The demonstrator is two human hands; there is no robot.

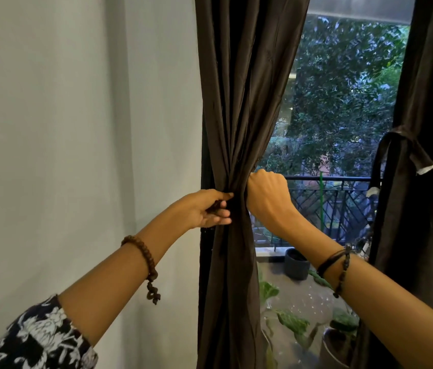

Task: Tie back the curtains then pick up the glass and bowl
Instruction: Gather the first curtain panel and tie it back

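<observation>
At the lower right of the frame, beyond the glass, a dark round pot stands on the balcony floor; what it holds cannot be made out. Lower still, a second pot carries a broad-leaved green plant, its rim partly cut by the right forearm. In the centre of the frame hangs the left curtain, dark brown, bunched into a narrow waist where both hands meet it. The left hand comes in from the lower left; its thumb and fingers pinch the gathered cloth, and a dark strip seems to run under the fingers, though whether it is a tie or a fold of cloth is hard to tell. The right hand is closed into a fist round the bunch from the window side, knuckles toward the camera, its fingertips hidden behind the fabric. A brown bead bracelet sits on the left wrist, dark cords on the right one. At the right edge of the frame the right curtain hangs with a dark tie-back looped round it, one end sticking out. A balcony railing and trees show through the window; a pale wall fills the left of the frame. The glass and bowl are out of view.
</observation>
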